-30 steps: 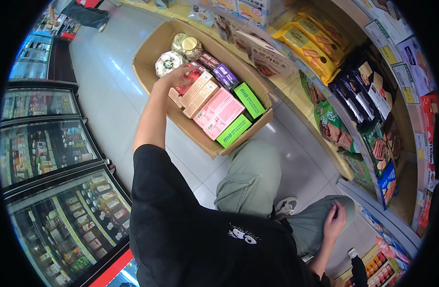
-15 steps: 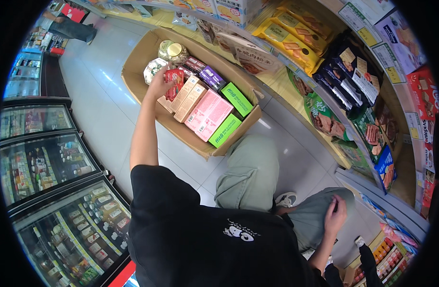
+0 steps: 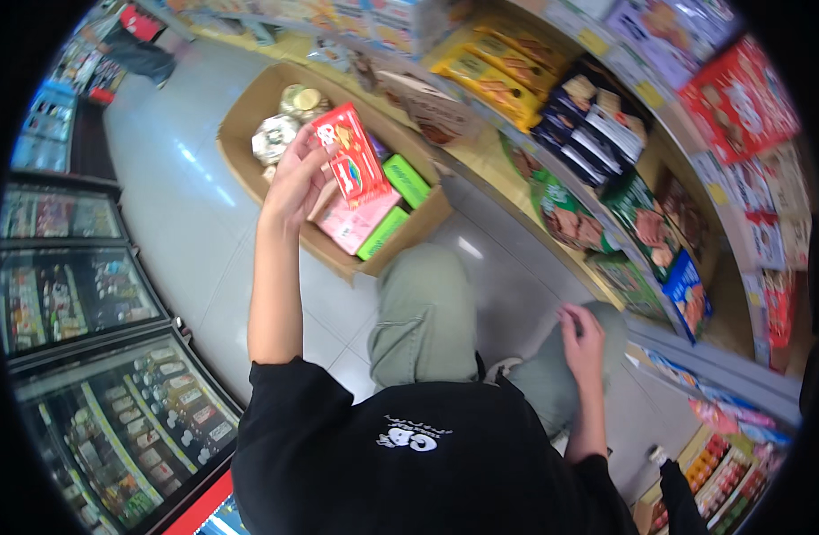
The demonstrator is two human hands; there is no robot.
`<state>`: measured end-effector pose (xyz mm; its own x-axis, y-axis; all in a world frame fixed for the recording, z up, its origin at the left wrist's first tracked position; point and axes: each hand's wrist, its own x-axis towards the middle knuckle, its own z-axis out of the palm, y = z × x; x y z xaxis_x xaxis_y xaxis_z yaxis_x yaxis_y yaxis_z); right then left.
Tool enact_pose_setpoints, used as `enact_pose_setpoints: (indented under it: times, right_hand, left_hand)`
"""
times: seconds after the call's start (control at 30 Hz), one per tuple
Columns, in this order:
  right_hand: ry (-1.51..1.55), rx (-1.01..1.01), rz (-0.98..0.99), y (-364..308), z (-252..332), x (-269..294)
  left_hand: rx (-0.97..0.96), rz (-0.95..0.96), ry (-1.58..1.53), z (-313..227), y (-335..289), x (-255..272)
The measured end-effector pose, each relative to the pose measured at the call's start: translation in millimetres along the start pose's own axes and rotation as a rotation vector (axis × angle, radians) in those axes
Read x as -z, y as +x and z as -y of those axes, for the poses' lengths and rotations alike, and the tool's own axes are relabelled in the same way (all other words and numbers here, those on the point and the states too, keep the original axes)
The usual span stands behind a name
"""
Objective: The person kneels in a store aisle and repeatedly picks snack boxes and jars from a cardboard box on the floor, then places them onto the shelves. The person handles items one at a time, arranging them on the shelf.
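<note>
My left hand [image 3: 300,178] grips a red snack packet [image 3: 349,153] by its left edge, holding it over a cardboard box [image 3: 234,134] on the floor. Inside the box, a pink carton [image 3: 351,223], green cartons [image 3: 406,181] and round-lidded jars [image 3: 304,100] are visible; the packet covers part of the contents. My right hand [image 3: 583,337] hovers by my right knee with its fingers apart and holds nothing.
Shelves to the right carry yellow packets [image 3: 491,83], dark wafer packs [image 3: 592,125] and green bags [image 3: 565,209]. Glass-topped freezers [image 3: 128,401] line the left. Another person's leg [image 3: 140,58] shows at the far left. My bent knees [image 3: 424,312] are close to the box.
My left hand has lifted the red packet out of the box toward me. My right hand has barely moved against my knee. The whole view has shifted a little.
</note>
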<state>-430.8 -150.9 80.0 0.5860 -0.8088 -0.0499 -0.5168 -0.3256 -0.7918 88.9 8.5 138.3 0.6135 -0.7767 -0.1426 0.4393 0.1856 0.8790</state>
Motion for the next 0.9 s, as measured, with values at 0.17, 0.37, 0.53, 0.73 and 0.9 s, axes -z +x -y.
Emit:
enact_pose_setpoints:
  times: [0.17, 0.37, 0.53, 0.73, 0.9]
  right_hand:
    - [0.709, -0.113, 0.348, 26, 25, -22]
    - [1.115, -0.307, 0.399, 25, 52, -19]
    - [1.09, -0.25, 0.263, 10, 36, -7]
    - [1.198, -0.3, 0.105, -6, 10, -1]
    - [1.195, -0.298, -0.058, -11, -9, 2]
  left_hand:
    - [0.257, 0.397, -0.022, 64, -23, -105]
    - [0.421, 0.657, 0.148, 125, -46, -218]
    - [0.396, 0.77, 0.333, 159, -61, -257]
    - [0.366, 0.643, 0.382, 188, -80, -278]
    - [0.384, 0.674, 0.357, 203, -92, -297]
